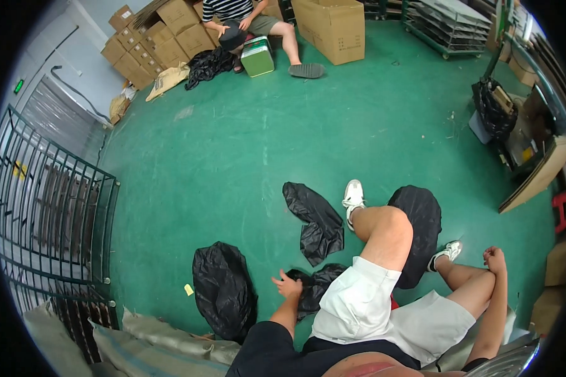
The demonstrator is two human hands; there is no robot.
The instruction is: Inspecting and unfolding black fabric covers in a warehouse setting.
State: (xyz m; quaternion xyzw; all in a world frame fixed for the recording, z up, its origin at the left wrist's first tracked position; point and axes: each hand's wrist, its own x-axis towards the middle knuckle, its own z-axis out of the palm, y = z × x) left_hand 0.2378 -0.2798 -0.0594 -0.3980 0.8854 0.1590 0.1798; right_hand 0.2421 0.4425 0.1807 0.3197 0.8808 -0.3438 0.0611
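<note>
My left hand [287,286] is low over the floor to my left, its fingers apart, with nothing visible in it. Right beside it lies a crumpled black plastic bag [321,286], partly hidden by my thigh. My right hand [495,259] is held above my right knee, fingers curled in, and no object shows in it. A filled black plastic bag [223,289] lies left of my left hand. Ahead is a flatter black bag [314,220], folded on itself. Another full black bag [416,232] stands between my legs, partly covered by my left knee.
Woven sacks [163,342] line the lower left, near a green metal rack [50,220]. Across the green floor [233,151], a seated person [239,16] holds a dark rounded thing beside a green tin box [258,58]. Cardboard boxes [330,31] and a cardboard sheet [534,179] stand around.
</note>
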